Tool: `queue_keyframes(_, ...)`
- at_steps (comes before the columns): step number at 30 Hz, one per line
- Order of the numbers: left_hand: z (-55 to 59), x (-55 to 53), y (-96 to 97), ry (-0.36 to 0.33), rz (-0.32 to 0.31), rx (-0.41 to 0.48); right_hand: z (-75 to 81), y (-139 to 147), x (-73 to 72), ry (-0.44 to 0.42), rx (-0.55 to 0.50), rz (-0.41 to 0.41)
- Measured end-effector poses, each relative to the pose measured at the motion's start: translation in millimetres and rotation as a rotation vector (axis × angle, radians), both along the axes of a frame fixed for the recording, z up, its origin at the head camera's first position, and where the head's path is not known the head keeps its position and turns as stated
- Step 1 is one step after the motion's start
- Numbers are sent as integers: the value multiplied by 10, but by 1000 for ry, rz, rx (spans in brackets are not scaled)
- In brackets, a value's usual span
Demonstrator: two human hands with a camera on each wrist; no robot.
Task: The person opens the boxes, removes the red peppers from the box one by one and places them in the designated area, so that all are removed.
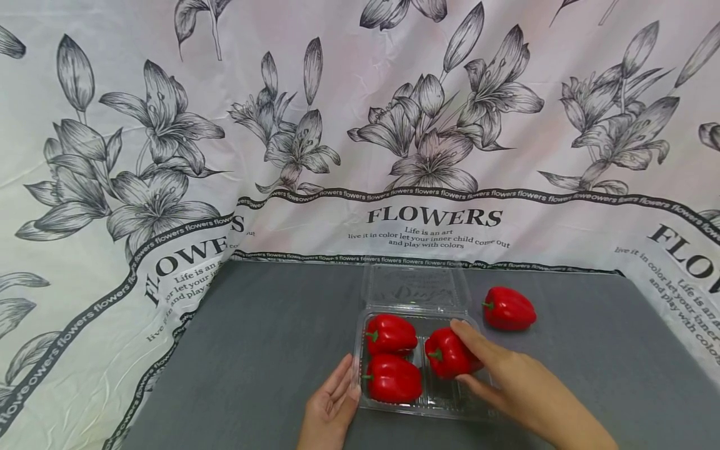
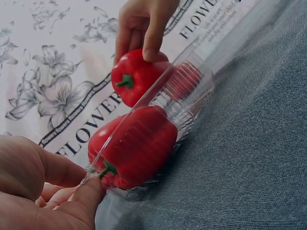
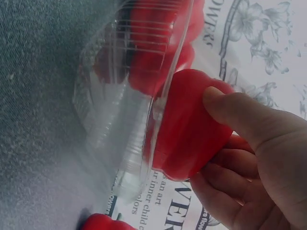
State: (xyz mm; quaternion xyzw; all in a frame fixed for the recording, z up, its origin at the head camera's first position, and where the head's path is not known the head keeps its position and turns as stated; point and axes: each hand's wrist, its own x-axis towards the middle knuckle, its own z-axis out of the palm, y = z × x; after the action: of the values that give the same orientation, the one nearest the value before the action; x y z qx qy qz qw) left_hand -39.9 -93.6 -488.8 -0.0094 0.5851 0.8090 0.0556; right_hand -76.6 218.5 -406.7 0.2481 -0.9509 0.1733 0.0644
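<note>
A clear plastic clamshell box (image 1: 441, 397) lies on the grey surface with its lid (image 1: 416, 287) folded back. Two red bell peppers with green stems are inside on the left, a rear pepper (image 1: 392, 333) and a front pepper (image 1: 395, 380). My left hand (image 1: 329, 409) pinches the box's left rim between thumb and fingers. Over the right half of the box, my right hand (image 1: 509, 375) grips another red bell pepper (image 1: 447, 354), thumb on one side and fingers on the other. In the right wrist view this held pepper (image 3: 189, 127) overlaps the rim.
One more red bell pepper (image 1: 509, 309) lies on the grey cloth (image 1: 270, 331) to the right, behind the right hand. A white curtain (image 1: 315, 225) printed with flowers and lettering hangs behind and along both sides.
</note>
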Motion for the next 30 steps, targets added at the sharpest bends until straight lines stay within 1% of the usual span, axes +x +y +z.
queue_keyframes(3,-2,1,-1,-4,0,7,28,15,2,1,0,-5)
queue_keyframes(9,-3,-1,-4,3,5,-2,78,62,-12,60,-8,0)
queue_keyframes(13,-2,4,0,14,13,-5,105,106,-24,64,-11,-8)
queue_keyframes(19,-2,9,15,31,25,2,126,181,-47,100,-15,-14)
queue_keyframes(22,-7,12,21,39,29,7,140,224,-54,97,-18,-29)
queue_keyframes(25,-16,13,23,33,32,0,153,279,-63,100,-18,-43)
queue_keyframes(30,-19,11,21,0,37,-19,185,385,-90,156,-23,-44)
